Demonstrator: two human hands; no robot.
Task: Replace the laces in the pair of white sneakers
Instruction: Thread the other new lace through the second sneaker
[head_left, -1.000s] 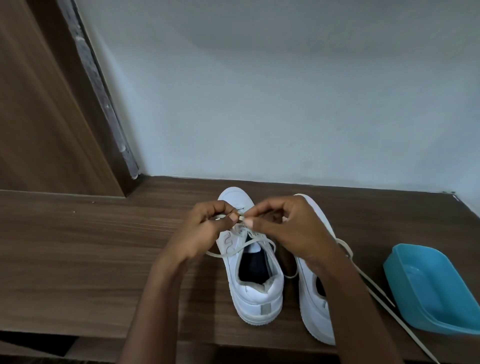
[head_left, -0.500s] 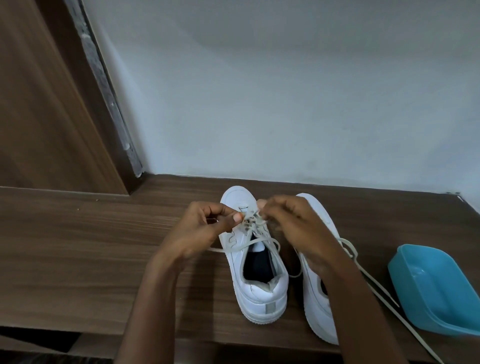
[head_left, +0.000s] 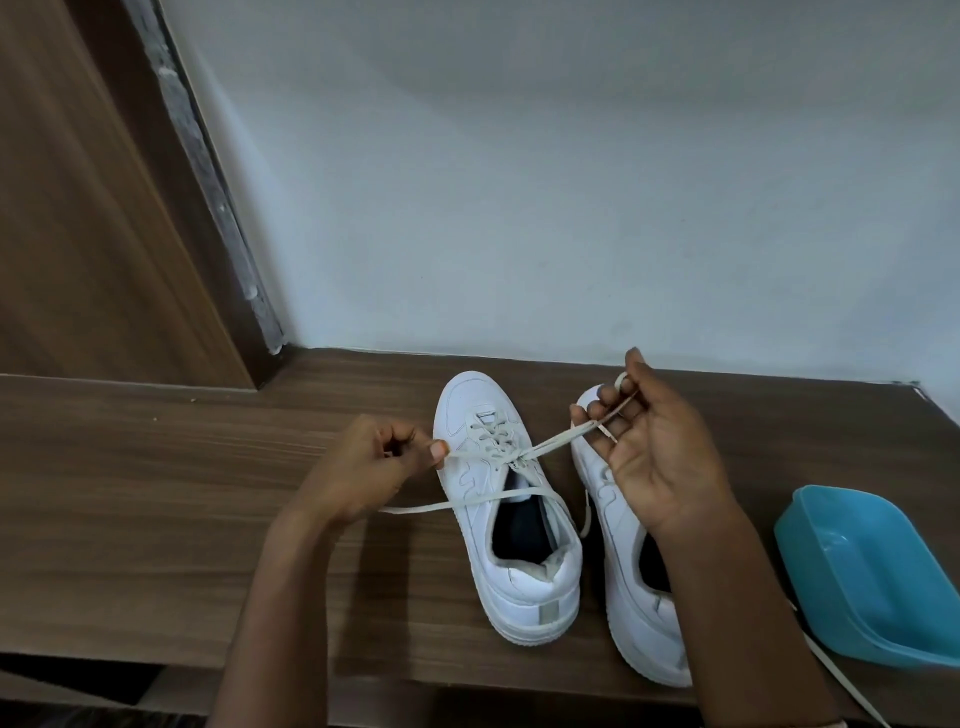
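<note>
Two white sneakers stand side by side on the wooden table (head_left: 156, 467), toes toward the wall. The left sneaker (head_left: 511, 525) carries a white lace (head_left: 550, 444) through its eyelets. My left hand (head_left: 374, 467) pinches one lace end to the left of that shoe. My right hand (head_left: 654, 452) grips the other end, raised over the toe of the right sneaker (head_left: 628, 603), and both strands run taut from a crossing at the shoe's tongue. My right forearm covers part of the right sneaker.
A blue plastic tub (head_left: 878, 577) sits at the table's right edge. A loose white lace (head_left: 841, 680) trails off the front edge by my right arm. A white wall runs behind, with a wooden panel (head_left: 88, 208) at the left.
My hands have drawn apart from over the tongue, the left going left and the right going up and to the right, pulling the lace ends taut.
</note>
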